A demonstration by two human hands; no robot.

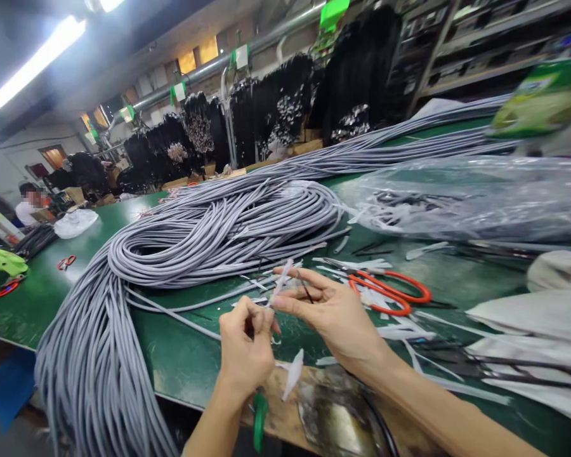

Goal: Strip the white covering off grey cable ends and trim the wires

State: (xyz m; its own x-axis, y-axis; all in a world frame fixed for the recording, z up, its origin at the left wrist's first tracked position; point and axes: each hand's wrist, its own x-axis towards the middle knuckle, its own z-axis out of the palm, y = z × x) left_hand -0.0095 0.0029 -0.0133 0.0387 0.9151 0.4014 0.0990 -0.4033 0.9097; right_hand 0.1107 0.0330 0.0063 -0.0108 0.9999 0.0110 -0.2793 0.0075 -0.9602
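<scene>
My left hand (245, 346) is closed in a pinch on the end of a thin grey cable (171, 312) that runs back to the big grey coil (204, 235). Just beside it, my right hand (330, 314) pinches the thin wires (285, 279) sticking out of that cable end, with white stripped bits and a black strand between its fingers. Both hands hover above the near edge of the green table (181, 358). Orange-handled scissors (390, 293) lie right behind my right hand.
White sheath scraps (292, 374) litter the table. A clear plastic bag (480, 197) of cut pieces lies at the right, white sheets (528, 317) beyond it. More grey cable (90, 381) spills over the left edge. Another person (31, 203) sits far left; small red scissors (66, 261) lie there.
</scene>
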